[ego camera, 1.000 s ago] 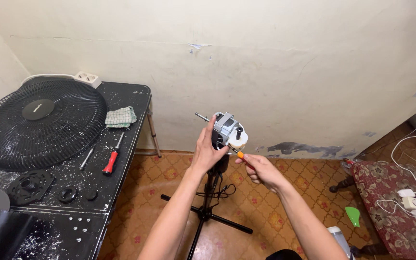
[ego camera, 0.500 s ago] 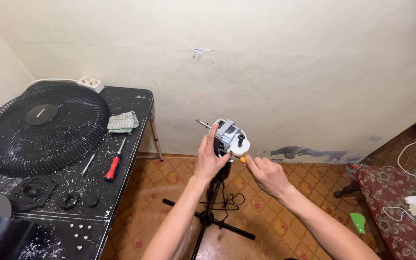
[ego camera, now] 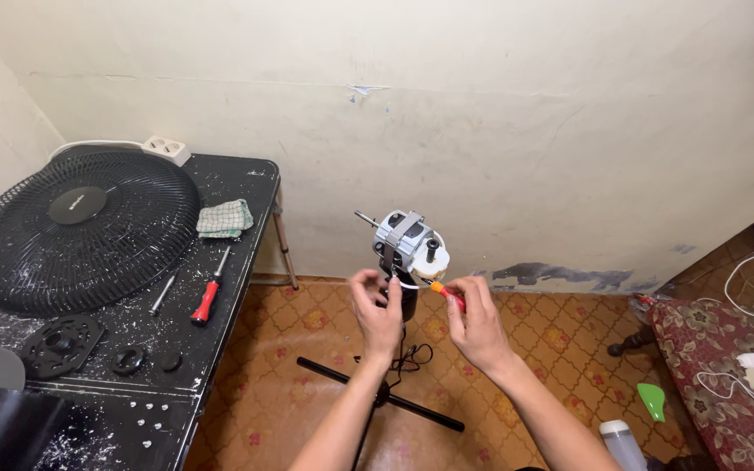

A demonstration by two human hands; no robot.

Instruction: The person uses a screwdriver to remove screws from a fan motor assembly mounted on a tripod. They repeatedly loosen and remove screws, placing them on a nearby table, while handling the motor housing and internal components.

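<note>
My left hand [ego camera: 379, 311] cups the fan motor [ego camera: 407, 244] base, fingers loose; right hand [ego camera: 476, 318] grips orange screwdriver [ego camera: 447, 295]. Fan grille [ego camera: 80, 228] on table [ego camera: 237, 174], left.

Both forearms are bare, with no sleeves, gloves, rings or watch on left hand [ego camera: 377, 316] or right hand [ego camera: 479, 327].

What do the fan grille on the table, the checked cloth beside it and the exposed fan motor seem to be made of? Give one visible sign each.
Fan grille: probably matte black plastic, with thin moulded ribs.
Checked cloth: woven fabric, soft and crumpled.
Fan motor: apparently bare grey metal, dull sheen, with a thin shaft; the white base looks like plastic.
</note>
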